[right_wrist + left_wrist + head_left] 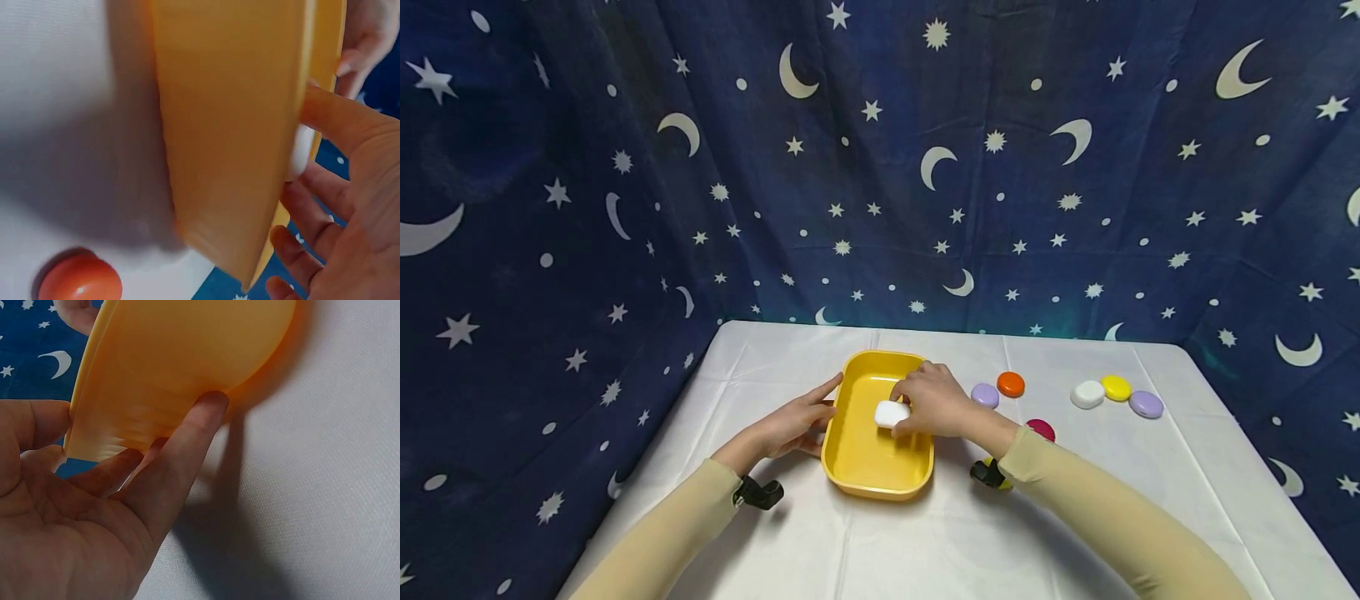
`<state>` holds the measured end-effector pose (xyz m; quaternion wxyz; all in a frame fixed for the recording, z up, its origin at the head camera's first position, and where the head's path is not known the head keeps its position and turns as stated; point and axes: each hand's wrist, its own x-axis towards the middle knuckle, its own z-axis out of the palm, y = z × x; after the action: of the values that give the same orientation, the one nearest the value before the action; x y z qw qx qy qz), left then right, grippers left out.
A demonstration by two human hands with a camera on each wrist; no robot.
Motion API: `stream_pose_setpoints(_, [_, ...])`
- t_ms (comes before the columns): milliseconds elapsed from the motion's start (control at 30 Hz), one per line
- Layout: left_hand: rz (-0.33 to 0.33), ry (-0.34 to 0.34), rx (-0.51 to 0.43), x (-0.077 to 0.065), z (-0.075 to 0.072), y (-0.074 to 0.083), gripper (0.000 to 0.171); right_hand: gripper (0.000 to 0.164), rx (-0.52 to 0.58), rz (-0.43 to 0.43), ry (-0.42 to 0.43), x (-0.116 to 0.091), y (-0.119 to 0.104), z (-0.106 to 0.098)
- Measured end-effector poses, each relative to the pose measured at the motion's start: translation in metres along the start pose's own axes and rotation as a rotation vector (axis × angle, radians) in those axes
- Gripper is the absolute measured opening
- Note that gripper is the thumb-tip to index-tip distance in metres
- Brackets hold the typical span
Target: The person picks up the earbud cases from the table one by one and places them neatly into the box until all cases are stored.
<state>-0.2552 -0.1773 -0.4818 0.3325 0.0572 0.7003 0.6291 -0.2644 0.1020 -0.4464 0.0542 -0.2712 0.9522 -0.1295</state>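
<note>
A yellow rectangular tub point(877, 492) with rounded corners stands on the white-covered table. Over its inside, my right hand point(934, 400) pinches a white rounded piece point(891, 414) between thumb and fingers. In the right wrist view, the tub's wall point(225, 125) partly hides that white piece point(302, 150). My left hand point(792, 425) is at the tub's left side. Its extended fingers point(187, 440) touch the outer wall in the left wrist view, with the thumb side near the rim.
Right of the tub lie a lilac disc point(985, 396), an orange disc point(1011, 384) and a crimson disc point(1041, 430). Farther right are a white piece point(1087, 394), a yellow disc point(1116, 387) and a purple disc point(1146, 404). A starry blue cloth point(880, 167) hangs behind.
</note>
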Motion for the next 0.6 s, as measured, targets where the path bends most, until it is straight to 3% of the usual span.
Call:
stream_pose_setpoints(300, [-0.010,0.009,-0.001,0.000,0.000,0.000,0.067,0.046,-0.105,-0.047,-0.026,0.003,-0.006,0.013])
stream_pose_setpoints(600, [-0.003,0.010,0.006,0.001,0.001,-0.001,0.068,0.059,-0.071,0.023,0.021,-0.004,-0.002,0.001])
